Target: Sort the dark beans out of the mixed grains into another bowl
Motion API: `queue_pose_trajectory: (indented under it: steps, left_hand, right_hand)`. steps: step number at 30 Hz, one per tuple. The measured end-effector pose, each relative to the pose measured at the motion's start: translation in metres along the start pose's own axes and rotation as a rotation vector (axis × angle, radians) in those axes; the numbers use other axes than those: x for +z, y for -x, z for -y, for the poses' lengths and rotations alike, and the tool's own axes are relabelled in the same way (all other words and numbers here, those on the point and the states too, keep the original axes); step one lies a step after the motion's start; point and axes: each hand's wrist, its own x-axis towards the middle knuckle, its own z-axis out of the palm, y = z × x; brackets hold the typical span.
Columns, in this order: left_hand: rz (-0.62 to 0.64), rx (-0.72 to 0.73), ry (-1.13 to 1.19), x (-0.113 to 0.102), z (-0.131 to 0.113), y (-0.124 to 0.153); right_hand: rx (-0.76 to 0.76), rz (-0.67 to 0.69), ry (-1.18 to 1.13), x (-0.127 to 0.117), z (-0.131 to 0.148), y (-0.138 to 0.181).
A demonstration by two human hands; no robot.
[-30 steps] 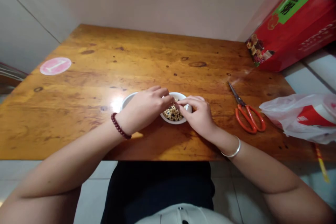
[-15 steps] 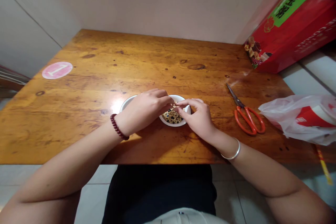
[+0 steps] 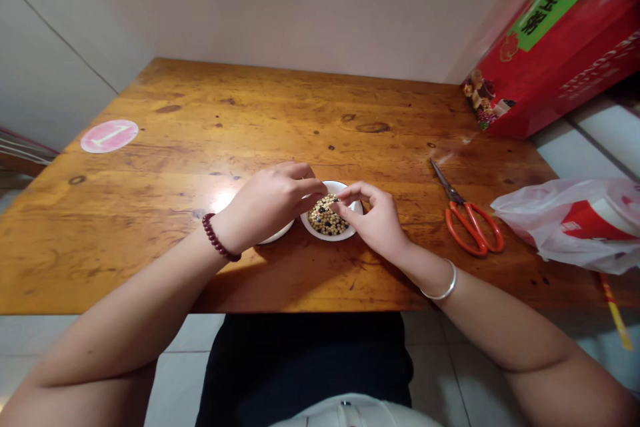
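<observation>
Evidently our left hand arches across 1 white bowl, fingertips reaching another bowl holding pale and dark balls; our right hand curves thumb towards forefinger above them. We cannot tell whether either pinches anything. Farther right lie orange-handled scissors.
</observation>
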Motion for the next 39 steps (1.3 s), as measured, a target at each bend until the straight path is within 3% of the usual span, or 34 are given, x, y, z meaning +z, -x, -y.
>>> queue_pose_trajectory:
  steps: [7,15,18,25,29,32,35,37,39]
  left_hand:
    - [-0.057,0.181,-0.410,-0.002,-0.006,0.002]
    - [-0.023,0.232,-0.437,-0.001,-0.011,0.003]
    - [-0.074,0.168,-0.315,0.005,-0.011,0.003]
    - [-0.139,-0.185,0.376,0.018,-0.013,-0.003]
    - [-0.149,-0.282,0.495,0.020,-0.014,-0.006]
    - [-0.071,-0.244,0.389,0.012,-0.008,-0.005]
    - [0.137,-0.148,0.110,-0.006,0.006,0.001]
    - [0.312,-0.158,-0.015,-0.016,0.016,0.007]
    - [0.389,-0.208,-0.112,-0.021,0.025,0.015]
  right_hand:
    - [-0.021,0.052,0.175,0.000,0.000,0.001]
    - [-0.119,0.016,0.221,0.001,-0.001,0.002]
    - [-0.104,-0.039,0.244,0.001,-0.003,0.002]
    - [-0.229,-0.164,0.204,-0.002,0.006,0.003]
    - [-0.227,-0.211,0.238,-0.006,0.014,0.004]
    - [-0.234,-0.223,0.236,-0.007,0.017,0.004]
    - [-0.246,-0.222,0.245,-0.007,0.018,0.004]
    - [-0.242,-0.216,0.253,-0.006,0.017,0.003]
    - [-0.240,-0.205,0.259,-0.005,0.016,0.003]
